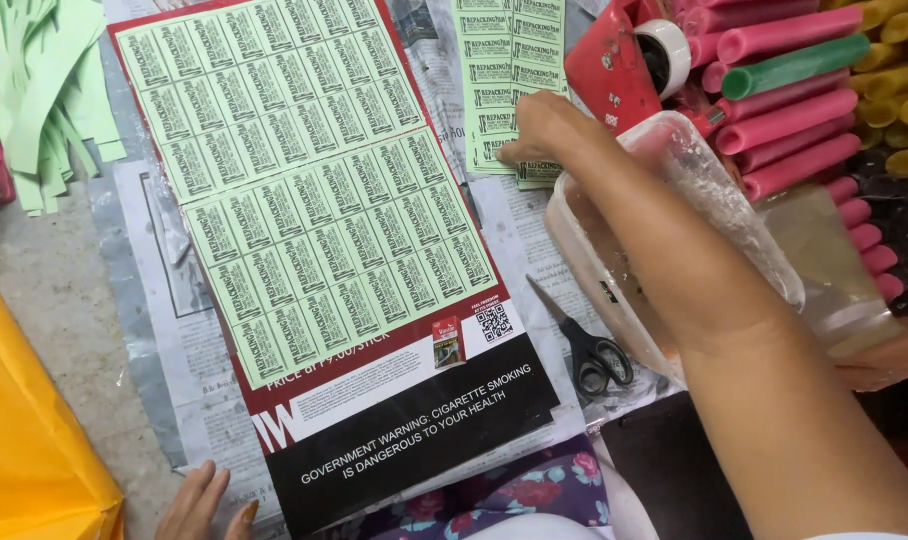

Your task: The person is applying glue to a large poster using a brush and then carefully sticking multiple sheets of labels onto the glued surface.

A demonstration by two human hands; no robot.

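Right hand (540, 128), upper centre of frame: fingers curled down onto a small sheet of green labels (494, 75), pinching its lower edge. Left hand (199, 505), bottom left: open, flat on newspaper (169, 330), holding nothing. Large green label sheet (304, 180) lies on a red-and-black poster (414, 430), centre. Scissors (589, 350), clear plastic tub (674, 190), red tape dispenser (619, 60), pink rolls (784, 110) at right.

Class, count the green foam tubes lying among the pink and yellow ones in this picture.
1. The single green foam tube lies at the upper right, between pink foam tubes, beside the yellow foam tubes. More may be hidden under the pile or outside the frame.
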